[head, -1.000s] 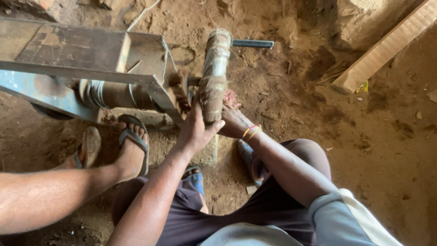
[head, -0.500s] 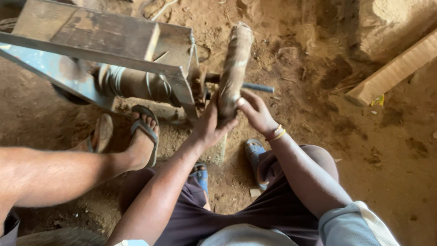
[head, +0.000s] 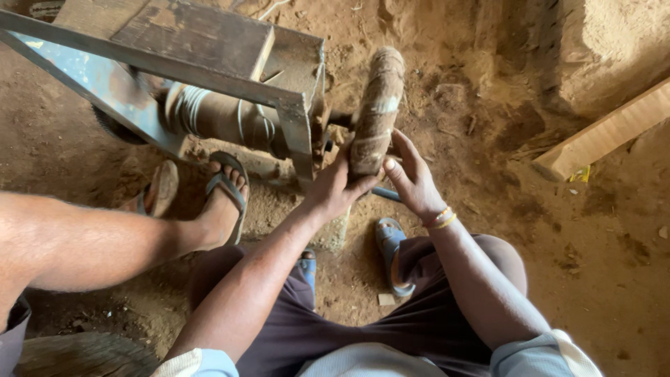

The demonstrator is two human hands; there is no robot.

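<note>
Hands on wheel (head: 377, 112), one each side of its lower rim. Left hand (head: 333, 190) cupped against near-left edge of wheel, fingers wrapped round the rim, thumb toward the right. Right hand (head: 412, 178) pressed against the right face of the same rim, fingers spread and partly curled; bangles (head: 440, 218) at that wrist. Hands close together, nearly touching below the wheel, both clamped on it.

Wheel standing on edge, wrapped in dusty brown strips with pale patches, sitting on a short shaft at the right end of a metal frame (head: 209, 77). Frame rusty, with blue paint on its slanted left bar; ribbed cylinder (head: 223, 119) lying under the top plate.

Bare leg entering from left, foot in sandal (head: 227, 188) resting beside the frame's base; whose leg, cannot tell. Second sandal (head: 162, 188) just left of it. Blue sandal (head: 392, 255) on earth floor (head: 600, 265) below the hands, between dark-clothed knees. Wooden plank (head: 607, 132) lying at an angle at right, well apart from the wheel.
</note>
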